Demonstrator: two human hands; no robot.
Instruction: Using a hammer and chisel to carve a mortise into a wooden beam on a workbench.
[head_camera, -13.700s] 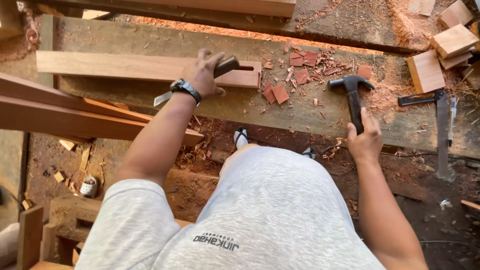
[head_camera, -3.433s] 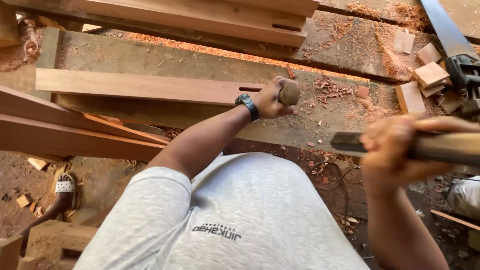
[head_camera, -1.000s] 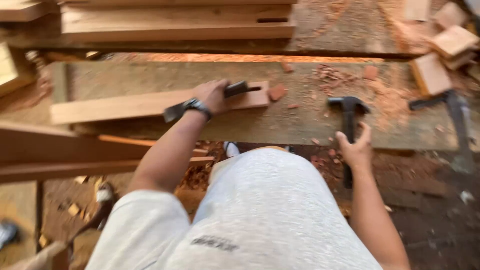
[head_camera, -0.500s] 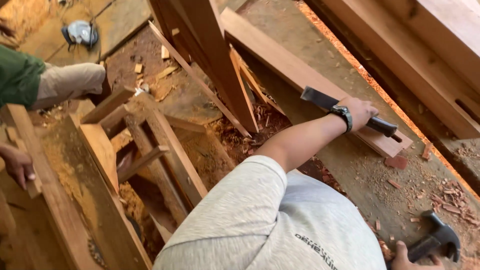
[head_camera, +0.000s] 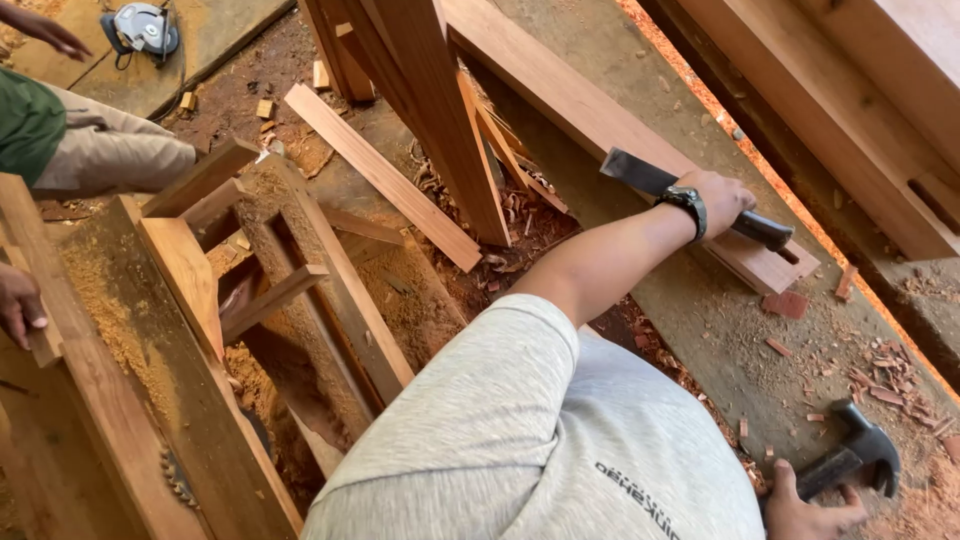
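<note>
Chisel lies flat on my plank, left hand fingers clamped around it; right hand fingers grip the hammer, resting ready.

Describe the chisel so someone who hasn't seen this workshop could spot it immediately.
Start at the long reddish wooden plank running diagonally across the bench top. Near its lower end, the person's left hand, with a black wristwatch, lies over the wide flat steel chisel with a dark handle. Unlike the black claw hammer under the right hand, it has a broad flat blade.

Black hammer, reddish-brown plank, grey shirt, orange sawdust.
</note>
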